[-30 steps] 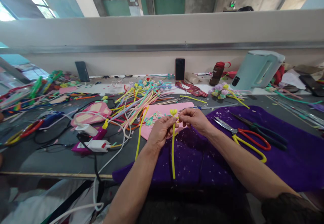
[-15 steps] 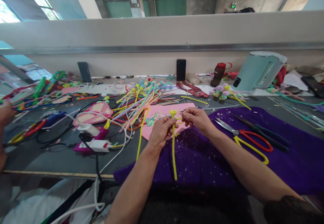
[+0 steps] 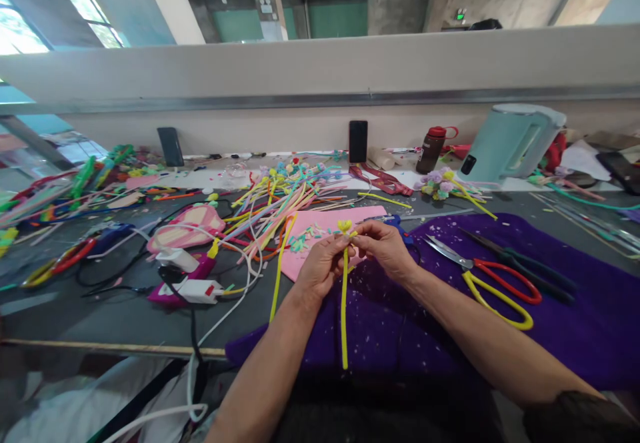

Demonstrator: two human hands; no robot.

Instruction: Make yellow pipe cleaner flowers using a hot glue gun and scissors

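Note:
My left hand pinches a yellow pipe-cleaner flower just below its small looped head. Its long stem hangs straight down over the purple cloth. My right hand is closed at the same spot, its fingertips on a short yellow piece beside the stem. Part of that piece is hidden by the fingers. Behind my right hand lies a blue tool, mostly covered. Under the hands is a pink sheet with small cut bits on it.
Red-and-yellow-handled scissors and dark pliers lie on the purple cloth at right. Bundled pipe cleaners stretch behind. Cables surround a power strip at left. A kettle, bottle and phone stand behind.
My right hand has moved left to meet the left hand at the flower, uncovering the blue tool behind. Another person's hand at the far left has left the view.

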